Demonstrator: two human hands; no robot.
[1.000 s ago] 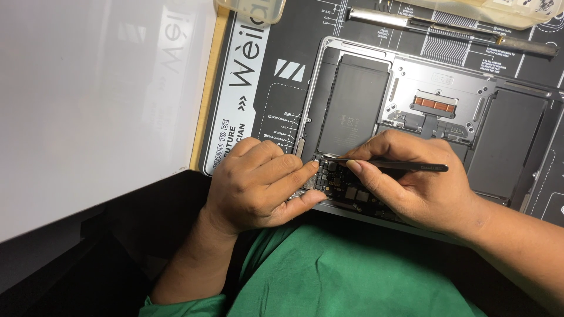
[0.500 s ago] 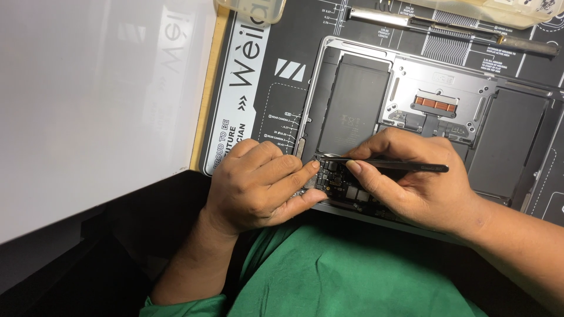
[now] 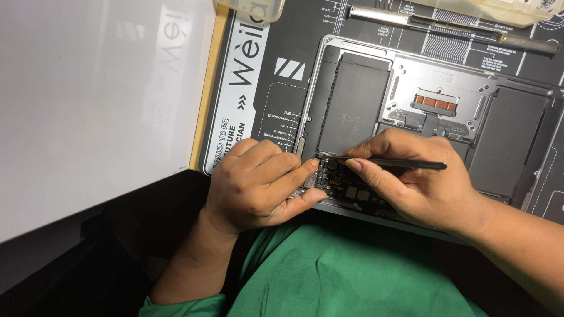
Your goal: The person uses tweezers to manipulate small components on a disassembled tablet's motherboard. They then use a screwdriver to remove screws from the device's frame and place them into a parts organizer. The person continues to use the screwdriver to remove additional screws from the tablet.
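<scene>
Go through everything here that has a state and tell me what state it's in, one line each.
Laptop: bottom cover off, insides exposed.
Circuit board: uncovered, at the laptop's near edge.
Tweezers: held flat, tips at the board.
Right hand: gripping the tweezers.
Left hand: fingertips pressed against the board's edge.
Plastic box: cut off by the frame; contents unclear.

White tabletop (image 3: 88, 105), dark repair mat (image 3: 294, 35)
</scene>
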